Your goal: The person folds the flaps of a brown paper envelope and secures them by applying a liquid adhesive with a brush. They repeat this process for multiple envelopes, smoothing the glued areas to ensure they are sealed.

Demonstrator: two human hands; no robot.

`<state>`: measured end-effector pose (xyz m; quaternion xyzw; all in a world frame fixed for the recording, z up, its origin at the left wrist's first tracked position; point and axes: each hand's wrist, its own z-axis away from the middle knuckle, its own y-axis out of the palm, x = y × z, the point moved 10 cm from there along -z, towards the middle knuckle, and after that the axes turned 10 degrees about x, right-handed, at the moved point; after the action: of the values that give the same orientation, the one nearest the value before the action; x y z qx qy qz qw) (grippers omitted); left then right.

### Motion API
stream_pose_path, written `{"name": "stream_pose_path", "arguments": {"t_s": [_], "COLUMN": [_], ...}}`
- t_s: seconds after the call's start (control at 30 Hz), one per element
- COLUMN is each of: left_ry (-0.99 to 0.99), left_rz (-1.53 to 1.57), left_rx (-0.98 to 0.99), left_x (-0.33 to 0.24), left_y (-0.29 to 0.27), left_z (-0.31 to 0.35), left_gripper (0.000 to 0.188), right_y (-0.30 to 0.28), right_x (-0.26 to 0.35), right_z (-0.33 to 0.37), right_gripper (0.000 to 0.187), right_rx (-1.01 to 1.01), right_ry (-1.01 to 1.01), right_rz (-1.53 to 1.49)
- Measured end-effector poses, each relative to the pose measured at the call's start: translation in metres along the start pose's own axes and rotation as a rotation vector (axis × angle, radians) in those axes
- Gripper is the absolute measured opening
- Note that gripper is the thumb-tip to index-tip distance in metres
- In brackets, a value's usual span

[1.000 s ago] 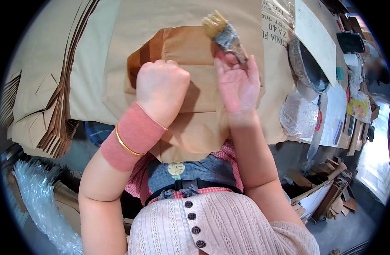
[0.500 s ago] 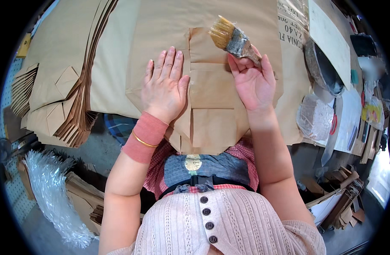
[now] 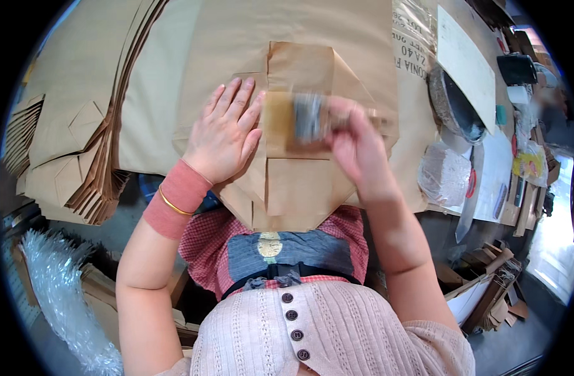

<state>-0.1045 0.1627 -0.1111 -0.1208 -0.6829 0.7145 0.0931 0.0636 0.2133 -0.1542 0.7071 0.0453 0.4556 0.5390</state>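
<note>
A brown paper bag (image 3: 299, 188) lies flat before me, its near end folded into flaps that taper toward my lap. My left hand (image 3: 224, 128) rests flat on the bag's left side, fingers stretched out. In my right hand (image 3: 359, 147) is a wide paintbrush (image 3: 307, 119), gripped by its handle and blurred by motion. The bristles point left and lie over the middle flap, close to my left fingertips. Part of that flap is hidden under the brush and hand.
Stacked brown paper bags (image 3: 67, 125) fan out at the left. On the right are a dark bowl (image 3: 446, 103) partly under a white board (image 3: 467, 62), a plastic-wrapped block (image 3: 443, 174) and a long knife (image 3: 470, 200). Clear plastic strands (image 3: 67, 301) hang at the lower left.
My right hand has turned over and brought the brush down and left onto the folded flaps. My left hand stays flat on the bag. The whole view has shifted slightly.
</note>
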Motion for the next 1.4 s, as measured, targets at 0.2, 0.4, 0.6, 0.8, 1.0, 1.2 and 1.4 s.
{"name": "stream_pose_path", "arguments": {"t_s": [0.2,0.4,0.6,0.8,1.0,1.2,1.4], "left_ry": [0.018,0.018,0.016,0.077,0.193,0.192,0.174], "left_rz": [0.033,-0.056,-0.086,0.015,0.417,0.202,0.174], "left_rx": [-0.015,-0.07,-0.076,-0.056,-0.157,-0.329,-0.286], "left_x": [-0.003,0.0,-0.002,0.003,0.022,0.014,0.012], "left_y": [-0.001,0.003,0.002,-0.004,-0.006,-0.004,-0.001], "left_z": [0.003,0.005,0.003,0.002,-0.006,0.003,-0.002], "left_gripper": [0.061,0.059,0.058,0.053,0.031,0.029,0.03], "right_y": [0.069,0.128,0.13,0.154,0.166,0.152,0.144], "right_x": [0.055,0.039,0.007,0.028,-0.03,-0.045,-0.028], "right_z": [0.095,0.092,0.118,0.08,0.021,0.061,0.092], "right_gripper": [0.014,0.029,0.031,0.029,0.025,0.024,0.034], "right_rx": [0.193,0.548,0.651,0.575,0.727,0.814,0.687], "right_ry": [-0.035,-0.087,-0.21,-0.255,-0.252,0.024,0.051], "right_rz": [1.222,2.004,1.9,1.444,1.732,1.748,1.719]}}
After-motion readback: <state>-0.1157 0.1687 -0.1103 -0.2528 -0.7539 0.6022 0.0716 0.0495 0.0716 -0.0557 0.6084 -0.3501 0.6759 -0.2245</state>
